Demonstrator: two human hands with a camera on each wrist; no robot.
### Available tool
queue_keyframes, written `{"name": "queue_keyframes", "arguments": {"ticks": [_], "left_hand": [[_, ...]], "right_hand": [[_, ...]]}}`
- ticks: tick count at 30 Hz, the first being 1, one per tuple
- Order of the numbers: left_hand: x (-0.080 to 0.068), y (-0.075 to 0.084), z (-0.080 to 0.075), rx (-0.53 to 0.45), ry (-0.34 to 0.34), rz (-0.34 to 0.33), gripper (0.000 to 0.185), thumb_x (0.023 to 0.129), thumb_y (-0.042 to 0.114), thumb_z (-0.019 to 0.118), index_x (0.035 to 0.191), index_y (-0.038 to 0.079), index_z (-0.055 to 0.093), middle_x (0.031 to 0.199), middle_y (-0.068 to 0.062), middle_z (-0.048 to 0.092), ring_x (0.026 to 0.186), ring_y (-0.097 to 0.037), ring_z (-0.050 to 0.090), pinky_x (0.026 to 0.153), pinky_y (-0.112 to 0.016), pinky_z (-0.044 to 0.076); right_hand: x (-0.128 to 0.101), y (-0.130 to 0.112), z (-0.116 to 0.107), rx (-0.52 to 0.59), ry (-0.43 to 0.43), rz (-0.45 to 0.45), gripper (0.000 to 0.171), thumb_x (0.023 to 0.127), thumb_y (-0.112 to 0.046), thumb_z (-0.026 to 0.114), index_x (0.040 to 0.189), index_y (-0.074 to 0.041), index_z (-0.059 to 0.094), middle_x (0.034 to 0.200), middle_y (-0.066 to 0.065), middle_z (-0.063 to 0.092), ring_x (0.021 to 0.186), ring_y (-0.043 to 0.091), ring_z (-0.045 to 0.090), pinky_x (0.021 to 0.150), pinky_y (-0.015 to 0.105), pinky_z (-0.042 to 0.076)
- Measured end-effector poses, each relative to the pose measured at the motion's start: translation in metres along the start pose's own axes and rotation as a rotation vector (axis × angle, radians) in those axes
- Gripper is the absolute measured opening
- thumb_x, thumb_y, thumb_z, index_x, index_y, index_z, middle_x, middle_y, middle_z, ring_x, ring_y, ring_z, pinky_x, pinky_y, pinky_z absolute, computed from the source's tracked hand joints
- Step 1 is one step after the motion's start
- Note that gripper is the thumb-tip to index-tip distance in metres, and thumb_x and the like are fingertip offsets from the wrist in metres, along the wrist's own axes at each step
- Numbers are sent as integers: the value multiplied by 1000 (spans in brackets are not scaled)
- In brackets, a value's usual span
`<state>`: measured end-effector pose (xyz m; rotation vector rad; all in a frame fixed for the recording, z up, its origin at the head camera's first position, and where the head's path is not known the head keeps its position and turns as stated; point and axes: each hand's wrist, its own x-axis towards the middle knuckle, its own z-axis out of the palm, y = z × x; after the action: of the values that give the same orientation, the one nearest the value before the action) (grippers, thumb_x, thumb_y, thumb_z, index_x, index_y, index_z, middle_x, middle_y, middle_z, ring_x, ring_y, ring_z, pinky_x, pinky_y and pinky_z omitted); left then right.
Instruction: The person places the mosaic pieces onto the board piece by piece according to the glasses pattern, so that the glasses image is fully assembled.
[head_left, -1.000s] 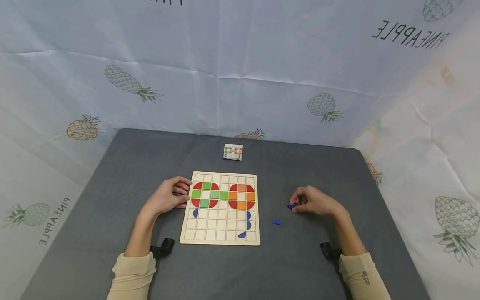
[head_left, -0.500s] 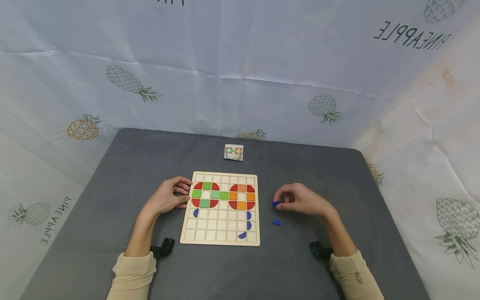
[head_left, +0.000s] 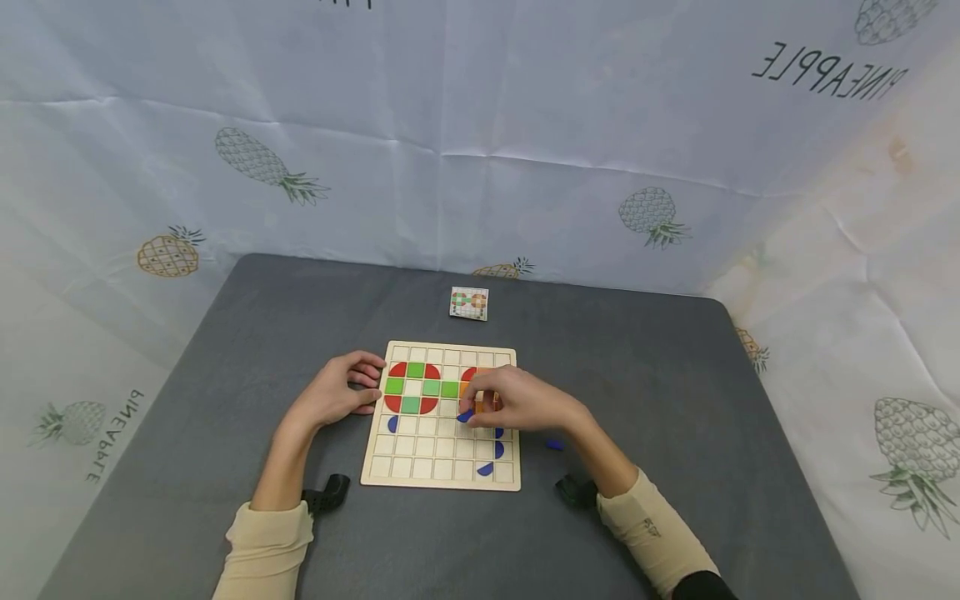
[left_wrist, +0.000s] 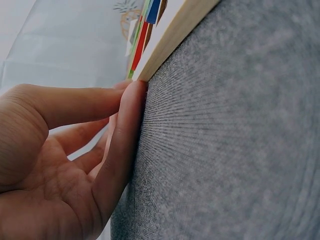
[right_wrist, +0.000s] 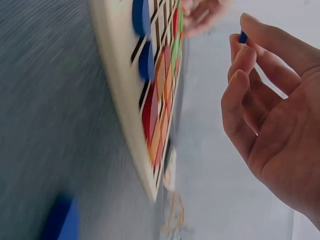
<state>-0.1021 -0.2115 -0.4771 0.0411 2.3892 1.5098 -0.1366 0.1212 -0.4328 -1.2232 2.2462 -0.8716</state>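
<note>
A wooden grid board lies on the table, with red, green, orange and blue pieces set in its upper and side squares. My left hand rests at the board's left edge, its thumb and fingertips touching the rim, as the left wrist view also shows. Over the right half of the board, my right hand pinches a blue half-round tile between thumb and index finger. In the right wrist view only a sliver of that tile shows at the fingertips. This hand covers most of the orange-and-red ring.
A small pattern card lies behind the board. One loose blue half-round tile is on the dark table, right of the board. A pineapple-print cloth hangs behind and beside the table.
My right hand has moved left from the table to above the board, carrying the blue half-round tile. The left hand stays at the board's edge.
</note>
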Motion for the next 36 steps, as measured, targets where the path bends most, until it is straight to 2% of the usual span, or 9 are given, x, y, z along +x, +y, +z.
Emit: {"name": "queue_keyframes", "arguments": {"ticks": [6,10,17,24,29,36], "left_hand": [[0,1,1,1,2,7,46,98,-4,73,142,-7,58,123,-26,60,103,-29,63,70,-35,68],[0,1,1,2,3,16,46,99,-5,73,142,-8,57,122,-27,60,103,-30,63,69,-37,69],[1,0,-1,-10,-9,28,46,99,-4,73,142,-8,57,123,-27,61,103,-30,64,68,-36,68],[1,0,-3,-33,-16,21,46,98,-3,74,141,-7,59,122,-25,62,102,-27,64,70,-35,68],[1,-2,-4,-42,-17,32,47,97,-4,75,140,-8,59,121,-27,62,103,-30,66,69,-35,68],[1,-3,-4,-36,-10,41,47,96,-6,75,139,-10,58,118,-27,62,102,-29,65,67,-36,68]], "right_hand": [[37,-9,12,-10,-51,-53,13,99,-20,82,111,-17,78,102,-5,76,77,0,63,69,17,53],[57,-15,20,-9,-118,-72,14,99,-20,82,111,-15,78,103,-4,76,79,1,63,73,15,53],[86,-26,33,-101,-207,-93,9,103,-22,77,111,-17,80,101,-6,78,76,2,62,72,13,49],[105,-37,42,-227,-245,-131,11,106,-23,72,111,-21,81,99,-9,78,76,-2,59,72,11,47],[113,-39,48,-228,-283,-142,8,104,-22,75,107,-22,82,95,-12,77,80,-6,63,72,9,48],[116,-40,52,-248,-308,-165,10,102,-15,74,104,-18,83,95,-11,78,84,-4,64,78,7,49]]}}
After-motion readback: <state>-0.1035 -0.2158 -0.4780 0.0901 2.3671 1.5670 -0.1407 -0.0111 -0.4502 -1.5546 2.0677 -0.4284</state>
